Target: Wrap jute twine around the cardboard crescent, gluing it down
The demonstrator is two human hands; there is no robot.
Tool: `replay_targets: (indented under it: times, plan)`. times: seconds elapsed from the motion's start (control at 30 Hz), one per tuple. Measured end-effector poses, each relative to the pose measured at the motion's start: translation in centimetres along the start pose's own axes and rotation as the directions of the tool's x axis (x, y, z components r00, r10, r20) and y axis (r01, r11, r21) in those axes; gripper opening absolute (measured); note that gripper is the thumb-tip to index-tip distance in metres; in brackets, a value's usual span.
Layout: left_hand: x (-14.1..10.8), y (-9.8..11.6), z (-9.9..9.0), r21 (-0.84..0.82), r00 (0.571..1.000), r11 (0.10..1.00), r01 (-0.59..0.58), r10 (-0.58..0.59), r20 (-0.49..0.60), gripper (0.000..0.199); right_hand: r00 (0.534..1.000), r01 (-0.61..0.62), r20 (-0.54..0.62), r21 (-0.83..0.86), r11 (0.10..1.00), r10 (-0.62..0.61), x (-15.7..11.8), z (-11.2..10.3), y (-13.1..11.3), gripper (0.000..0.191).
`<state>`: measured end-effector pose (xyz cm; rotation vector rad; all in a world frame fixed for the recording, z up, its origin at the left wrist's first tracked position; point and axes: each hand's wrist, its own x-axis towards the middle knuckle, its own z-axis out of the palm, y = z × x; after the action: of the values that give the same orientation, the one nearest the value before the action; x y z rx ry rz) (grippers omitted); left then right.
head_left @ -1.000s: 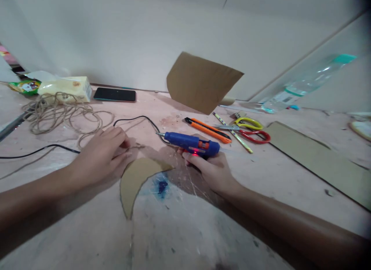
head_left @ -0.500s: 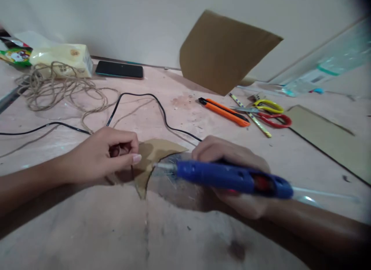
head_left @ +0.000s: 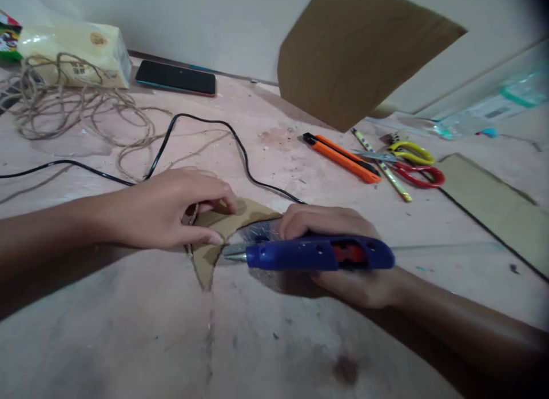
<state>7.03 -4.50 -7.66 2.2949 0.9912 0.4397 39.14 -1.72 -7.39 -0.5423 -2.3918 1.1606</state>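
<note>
My right hand (head_left: 330,222) is wrapped round a blue hot glue gun (head_left: 291,255), whose metal nozzle points left at the inner curved edge of a crescent-shaped cardboard piece (head_left: 206,264). My left hand (head_left: 184,207) holds this piece down from its left side, thumb and forefinger resting apart on its surface. A bit of twine (head_left: 194,214) shows at the cardboard's outer left edge, partly hidden under that hand. Beneath the nozzle and the right hand lies a clear, shiny patch (head_left: 268,230) with thin glue strands.
Behind my left hand are a black cable (head_left: 231,130), tangled twine (head_left: 81,107), a tissue pack (head_left: 81,53) and a phone (head_left: 175,78). Rightward lie an orange cutter (head_left: 343,159), a pencil (head_left: 392,182), scissors (head_left: 412,162), cardboard sheets (head_left: 360,56) and a plastic bottle (head_left: 484,110).
My left hand has moved right onto the cardboard, its thumb and forefinger spreading apart. The glue gun has shifted slightly left, its nozzle now lower at the inner edge. The view has tilted down.
</note>
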Motion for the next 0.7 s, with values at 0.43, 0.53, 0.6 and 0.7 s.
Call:
replay_targets:
  times: [0.43,0.53,0.6,0.7]
  plan:
    - [-0.8,-0.5,-0.7,0.215,0.999,0.975,-0.05,0.046,0.023,0.062,0.855,-0.46,-0.349,-0.172,0.871,0.383,3.1,-5.9,2.1,0.022]
    - [-0.8,0.4,0.2,0.228,0.994,0.968,-0.108,0.101,0.044,0.061,0.89,-0.436,-0.264,-0.247,0.865,0.372,4.4,-7.4,2.3,0.031]
    - [-0.9,0.8,0.8,0.249,0.991,0.959,-0.136,0.131,0.038,0.057,0.924,-0.362,-0.271,-0.393,0.846,0.27,5.1,-8.4,1.9,0.04]
    - [-1.0,0.7,1.5,0.266,0.983,0.947,-0.182,0.183,0.018,0.052,0.96,-0.257,-0.248,-0.599,0.759,0.13,5.5,-9.3,0.5,0.031]
